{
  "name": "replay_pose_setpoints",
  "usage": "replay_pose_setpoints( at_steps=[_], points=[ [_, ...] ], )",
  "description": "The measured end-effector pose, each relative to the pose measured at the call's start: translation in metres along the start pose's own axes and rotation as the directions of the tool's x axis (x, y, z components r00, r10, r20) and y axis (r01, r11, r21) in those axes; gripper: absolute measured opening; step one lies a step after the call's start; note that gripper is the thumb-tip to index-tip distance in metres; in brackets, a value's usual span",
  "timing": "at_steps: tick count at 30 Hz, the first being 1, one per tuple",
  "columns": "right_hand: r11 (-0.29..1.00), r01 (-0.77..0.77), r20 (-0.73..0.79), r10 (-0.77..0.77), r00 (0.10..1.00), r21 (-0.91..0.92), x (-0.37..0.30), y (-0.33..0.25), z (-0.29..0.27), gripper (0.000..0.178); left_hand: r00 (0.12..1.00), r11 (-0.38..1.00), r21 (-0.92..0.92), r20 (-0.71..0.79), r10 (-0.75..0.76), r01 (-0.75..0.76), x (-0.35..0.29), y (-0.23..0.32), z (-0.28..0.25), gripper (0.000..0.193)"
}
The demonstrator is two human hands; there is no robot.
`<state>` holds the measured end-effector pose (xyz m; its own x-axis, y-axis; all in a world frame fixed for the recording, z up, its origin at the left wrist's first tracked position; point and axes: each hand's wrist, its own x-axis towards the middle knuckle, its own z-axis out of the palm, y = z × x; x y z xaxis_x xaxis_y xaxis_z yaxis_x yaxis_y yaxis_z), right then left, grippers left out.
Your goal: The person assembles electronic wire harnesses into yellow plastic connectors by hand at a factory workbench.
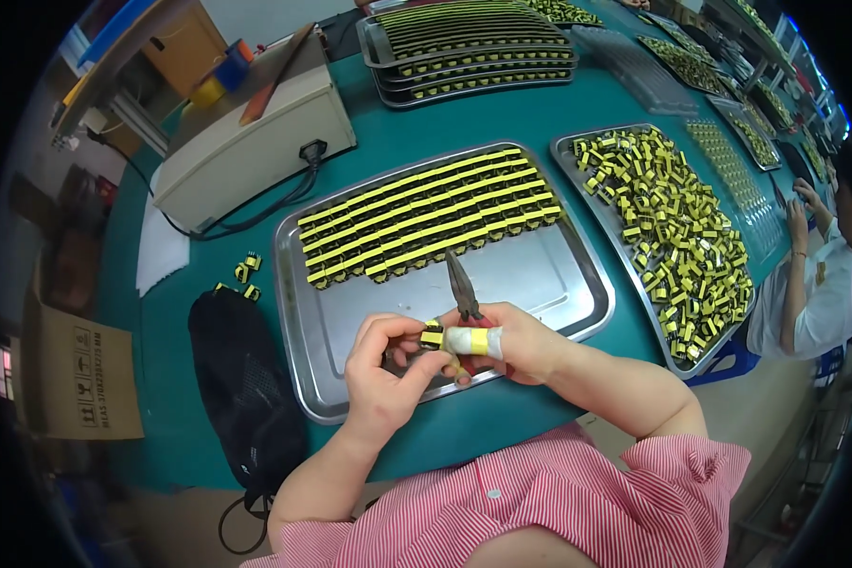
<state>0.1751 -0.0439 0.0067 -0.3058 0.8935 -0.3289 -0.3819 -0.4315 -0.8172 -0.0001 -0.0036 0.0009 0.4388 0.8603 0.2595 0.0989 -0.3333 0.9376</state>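
Note:
My left hand [386, 374] pinches a small yellow-and-black transformer [432, 335] between thumb and fingers, over the near edge of a metal tray [388, 327]. Close beside it, my right hand [525, 346] is closed around needle-nose pliers [462, 287] with red handles. Their jaws point away from me, over the tray, and look apart from the transformer. White and yellow wrapping covers a finger of my right hand, its tip near the transformer. Rows of similar transformers [426, 222] fill the far part of the tray.
To the right, another tray [615, 241] holds a loose heap of transformers. Stacked full trays [473, 71] stand at the back. A beige box-shaped device [256, 142] with a black cable, a black bag [241, 369] and a few loose transformers [244, 270] lie left. A co-worker sits at right.

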Motion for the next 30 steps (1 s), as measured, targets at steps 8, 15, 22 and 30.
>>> replay_pose_setpoints(
  at_steps=[8,15,22,30],
  points=[
    [0.947,-0.125,0.075,0.108,0.991,0.297,0.0,-0.001,-0.005,0.033,0.995,0.991,-0.097,0.052,-0.086,0.091,0.003,0.004,0.001,0.033],
    [0.945,-0.149,0.092,0.128,0.988,0.292,0.0,0.0,-0.005,0.036,0.994,0.993,-0.08,0.074,-0.077,0.083,0.003,0.003,0.0,0.026],
    [0.964,-0.141,0.046,0.134,0.99,0.225,0.0,0.0,-0.002,0.036,0.995,0.992,-0.105,0.077,-0.058,0.066,0.004,0.003,-0.003,0.022],
    [0.38,0.16,-0.068,-0.523,0.85,-0.911,-0.015,-0.015,0.003,0.025,0.974,0.925,-0.328,-0.044,-0.22,0.194,0.005,0.009,-0.007,0.031]
  ],
)
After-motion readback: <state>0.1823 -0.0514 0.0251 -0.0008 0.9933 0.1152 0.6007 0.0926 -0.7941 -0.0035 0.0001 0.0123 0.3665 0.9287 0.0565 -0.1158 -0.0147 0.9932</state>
